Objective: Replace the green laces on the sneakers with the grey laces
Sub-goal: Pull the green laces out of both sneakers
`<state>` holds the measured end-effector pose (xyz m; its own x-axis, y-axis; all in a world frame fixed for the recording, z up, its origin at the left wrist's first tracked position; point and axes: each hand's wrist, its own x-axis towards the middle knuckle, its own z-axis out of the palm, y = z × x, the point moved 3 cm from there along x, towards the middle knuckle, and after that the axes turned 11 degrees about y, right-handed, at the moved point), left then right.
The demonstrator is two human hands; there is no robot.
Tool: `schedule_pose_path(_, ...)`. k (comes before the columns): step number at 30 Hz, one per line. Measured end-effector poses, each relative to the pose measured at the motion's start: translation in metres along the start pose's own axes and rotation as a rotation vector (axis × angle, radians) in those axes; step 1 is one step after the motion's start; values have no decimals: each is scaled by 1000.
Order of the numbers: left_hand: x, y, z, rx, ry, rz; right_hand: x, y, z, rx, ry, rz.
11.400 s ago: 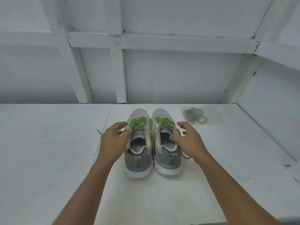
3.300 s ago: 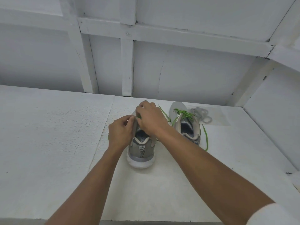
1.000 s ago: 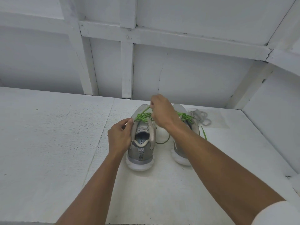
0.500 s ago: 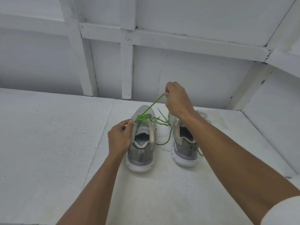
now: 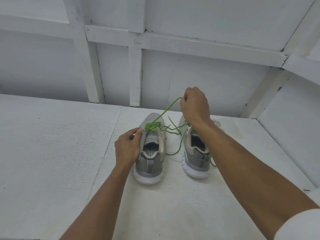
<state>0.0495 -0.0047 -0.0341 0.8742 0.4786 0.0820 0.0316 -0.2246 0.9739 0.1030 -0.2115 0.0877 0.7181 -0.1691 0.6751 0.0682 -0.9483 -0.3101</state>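
Just now the left hand (image 5: pixel 129 147) grips the left sneaker (image 5: pixel 150 151) at the edge of its collar, thumb and fingers pressed onto the eyelet strip beside the tongue, holding the shoe flat on the white table (image 5: pixel 52 153). Raised above and beyond the shoes, the right hand (image 5: pixel 194 105) has its fingers closed in a pinch on a strand of the green lace (image 5: pixel 162 113), which runs taut and slanted down to the tangle of green crossings over the left sneaker's eyelets. Looser green loops trail across the gap between the shoes and down onto the table. Heel toward the camera, the right sneaker (image 5: pixel 196 155) stands just beside its mate, partly hidden by the right forearm, with its own green lace hanging past the heel. Of the grey laces only a pale blur shows behind the right wrist.
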Motion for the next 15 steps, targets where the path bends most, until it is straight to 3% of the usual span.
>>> schedule_pose_path(5,1,-2,1,-2,-13,7,18,8,-13,182,130,208)
schedule_pose_path(8,0,-1,1,0,-10,20,18,7,-10,195,110,235)
schedule_pose_path(15,1,7,0,72,-23,102,-33,-1,37,-41,-503,145)
